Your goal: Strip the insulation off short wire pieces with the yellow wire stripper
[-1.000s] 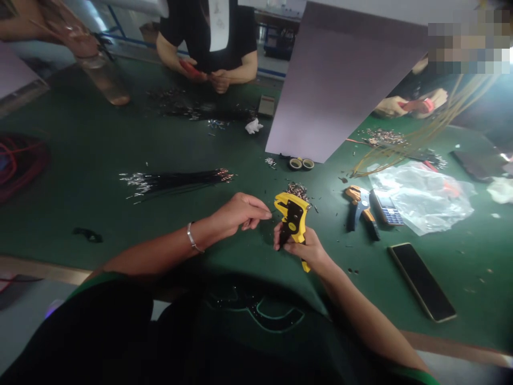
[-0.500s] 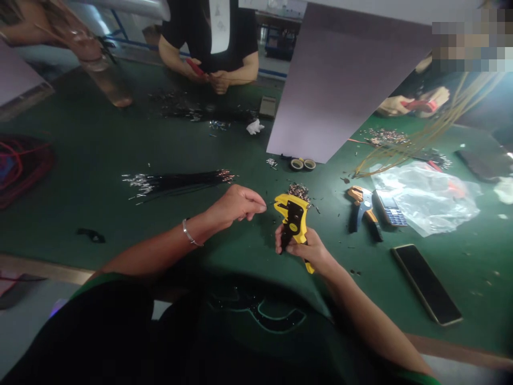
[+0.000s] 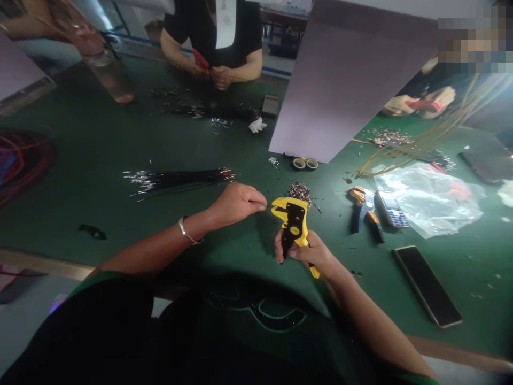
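My right hand (image 3: 306,250) is wrapped round the handles of a yellow and black wire stripper (image 3: 295,219), held upright with its jaws toward the left. My left hand (image 3: 240,203) is closed in a pinch just left of those jaws. A short dark tip of what looks like a black wire (image 3: 269,206) shows at its fingertips; the rest is hidden by the hand. Behind the stripper lies a pile of small wire scraps (image 3: 300,191). Beyond my left hand rests a bundle of black wires (image 3: 180,177), with silvery ends on the left and coppery ends on the right.
On the right lie a blue and orange stripper (image 3: 364,208), a keypad phone (image 3: 391,208), a clear plastic bag (image 3: 433,200) and a smartphone (image 3: 428,286). Tape rolls (image 3: 305,163) sit by a tall pale panel (image 3: 340,80). Co-workers' hands (image 3: 218,76) hold red tools across the table.
My left hand has moved slightly closer to the stripper's jaws. The stripper has tilted a little, its handle end shifting down and right.
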`<state>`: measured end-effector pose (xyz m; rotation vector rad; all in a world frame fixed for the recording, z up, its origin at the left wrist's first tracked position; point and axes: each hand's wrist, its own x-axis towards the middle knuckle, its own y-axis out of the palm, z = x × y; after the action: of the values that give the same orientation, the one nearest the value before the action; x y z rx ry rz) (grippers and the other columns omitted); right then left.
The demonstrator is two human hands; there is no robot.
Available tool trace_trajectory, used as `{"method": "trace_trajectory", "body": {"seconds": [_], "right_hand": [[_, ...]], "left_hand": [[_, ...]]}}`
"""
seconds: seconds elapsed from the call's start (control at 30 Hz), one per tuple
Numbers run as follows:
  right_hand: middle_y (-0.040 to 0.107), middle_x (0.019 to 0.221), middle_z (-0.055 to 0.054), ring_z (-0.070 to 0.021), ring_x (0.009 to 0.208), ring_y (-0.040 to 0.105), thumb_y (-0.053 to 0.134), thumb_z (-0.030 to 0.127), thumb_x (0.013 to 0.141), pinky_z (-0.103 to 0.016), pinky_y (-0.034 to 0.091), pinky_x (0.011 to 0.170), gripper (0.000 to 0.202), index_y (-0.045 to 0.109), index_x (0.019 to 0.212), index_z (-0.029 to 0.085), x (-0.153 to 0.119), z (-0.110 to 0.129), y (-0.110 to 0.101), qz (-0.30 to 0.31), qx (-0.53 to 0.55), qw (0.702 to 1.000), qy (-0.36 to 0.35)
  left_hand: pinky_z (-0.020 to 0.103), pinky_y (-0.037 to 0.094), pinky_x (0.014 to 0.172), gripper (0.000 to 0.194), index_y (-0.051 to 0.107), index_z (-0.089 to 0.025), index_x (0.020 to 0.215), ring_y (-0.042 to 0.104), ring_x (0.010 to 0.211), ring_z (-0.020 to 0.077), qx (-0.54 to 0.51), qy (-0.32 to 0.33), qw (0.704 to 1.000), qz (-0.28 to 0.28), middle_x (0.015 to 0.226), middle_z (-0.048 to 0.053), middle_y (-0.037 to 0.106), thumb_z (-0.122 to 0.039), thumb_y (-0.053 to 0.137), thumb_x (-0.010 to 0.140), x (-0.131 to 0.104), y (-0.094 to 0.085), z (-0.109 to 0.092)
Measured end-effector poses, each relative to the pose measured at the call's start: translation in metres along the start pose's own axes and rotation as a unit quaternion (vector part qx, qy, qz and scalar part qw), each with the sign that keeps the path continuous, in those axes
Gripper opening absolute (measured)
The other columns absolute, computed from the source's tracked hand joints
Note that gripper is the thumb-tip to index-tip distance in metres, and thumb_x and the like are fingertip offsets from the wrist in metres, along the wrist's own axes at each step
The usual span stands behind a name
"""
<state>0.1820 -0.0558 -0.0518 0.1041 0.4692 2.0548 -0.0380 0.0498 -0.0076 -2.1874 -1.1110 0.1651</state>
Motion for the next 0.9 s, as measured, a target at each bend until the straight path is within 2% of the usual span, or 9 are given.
{"method": "trace_trajectory", "body": {"seconds": [0.33,0.5,0.9], "right_hand": [[0.064,0.067,-0.003,-0.0162,0.057,0.06,0.069,0.019,0.074,-0.033,0.051,0.058,0.019,0.062,0.091,0.012,-0.0041,0.0005,0.0029,0.011,-0.002,1.0,0.011],[0.062,0.063,-0.001,-0.0145,0.05,0.057,0.07,0.019,0.074,-0.032,0.05,0.052,0.017,0.062,0.087,0.013,-0.0055,-0.0013,0.0064,-0.003,0.039,0.999,0.022],[0.06,0.062,0.0,-0.0137,0.048,0.056,0.074,0.021,0.073,-0.031,0.05,0.047,0.019,0.062,0.085,0.012,-0.0056,0.0011,0.0078,0.026,0.113,0.993,0.035]], "left_hand": [[0.023,0.043,0.062,0.014,0.076,-0.019,0.075,0.059,0.061,0.0101,0.002,0.04,0.999,0.005,0.069,0.001,0.07,-0.02,0.063,0.078,-0.0003,-0.0031,-0.0002],[0.023,0.043,0.06,0.015,0.076,-0.02,0.074,0.059,0.06,0.01,0.006,0.062,0.998,0.009,0.069,0.001,0.071,-0.019,0.061,0.078,0.0001,-0.0049,-0.001],[0.025,0.046,0.066,0.014,0.076,-0.021,0.074,0.063,0.066,0.0127,0.0,0.05,0.999,0.015,0.072,0.002,0.073,-0.02,0.063,0.077,-0.0002,-0.0096,-0.0033]]}}
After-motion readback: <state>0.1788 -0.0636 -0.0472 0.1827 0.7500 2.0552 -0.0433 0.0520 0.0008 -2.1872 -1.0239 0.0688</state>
